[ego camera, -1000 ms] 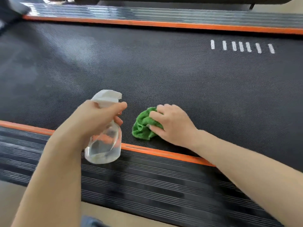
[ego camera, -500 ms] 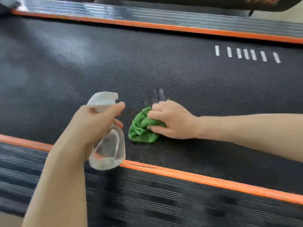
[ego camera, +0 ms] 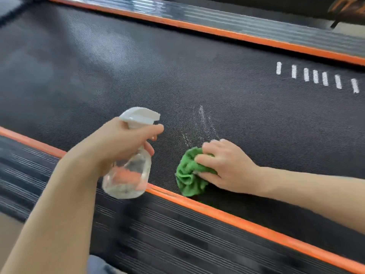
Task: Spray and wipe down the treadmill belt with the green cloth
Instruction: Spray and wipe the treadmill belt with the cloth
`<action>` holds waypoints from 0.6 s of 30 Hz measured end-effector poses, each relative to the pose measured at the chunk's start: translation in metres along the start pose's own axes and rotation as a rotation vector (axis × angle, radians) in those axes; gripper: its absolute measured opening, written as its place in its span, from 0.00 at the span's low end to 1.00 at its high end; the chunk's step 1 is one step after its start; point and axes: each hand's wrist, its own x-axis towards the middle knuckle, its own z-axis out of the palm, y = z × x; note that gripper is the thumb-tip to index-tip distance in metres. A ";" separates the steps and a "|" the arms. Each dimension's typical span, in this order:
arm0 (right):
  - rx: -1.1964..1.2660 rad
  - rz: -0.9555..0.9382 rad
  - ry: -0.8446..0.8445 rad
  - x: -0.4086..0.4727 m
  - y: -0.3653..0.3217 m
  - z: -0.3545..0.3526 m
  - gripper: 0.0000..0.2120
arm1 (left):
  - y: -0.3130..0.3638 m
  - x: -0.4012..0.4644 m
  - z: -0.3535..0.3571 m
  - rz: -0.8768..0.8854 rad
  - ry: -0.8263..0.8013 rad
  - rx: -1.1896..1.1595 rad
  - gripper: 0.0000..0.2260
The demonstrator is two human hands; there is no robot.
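I have my left hand (ego camera: pixel 116 147) wrapped around the neck of the bottle (ego camera: pixel 128 175), finger over the trigger, holding it just above the near orange strip (ego camera: pixel 227 212). My right hand (ego camera: pixel 227 167) is pressed down on the cloth (ego camera: pixel 189 175), fingers bunching it tight against the belt (ego camera: pixel 197 76).

Compared with half a second ago, the cloth and the hand on it have slid back toward me; the cloth's near edge now sits right at the orange strip, where before it lay further out on the belt. A pale wet streak (ego camera: pixel 201 123) shows just beyond my right fingertips, longer and clearer than it was then, and a second ago it wasn't there at all. The bottle has barely moved relative to my left grip.

I read this as a fresh squirt having landed ahead of the cloth, with me on the return part of a wiping stroke. The streak is not yet wiped, so the next push should carry the cloth forward over it. Much of the belt to the left of the bottle looks hazy, and the far half still needs covering.
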 end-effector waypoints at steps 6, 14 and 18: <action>0.010 0.070 0.092 0.093 0.005 0.024 0.14 | 0.008 -0.010 0.003 -0.014 -0.015 0.018 0.17; 0.038 -0.237 -0.297 -0.087 0.029 -0.056 0.09 | 0.011 -0.015 0.002 0.001 -0.059 0.173 0.15; -0.034 -0.341 -0.314 -0.102 0.040 -0.061 0.10 | 0.010 -0.016 0.007 0.068 -0.161 0.345 0.18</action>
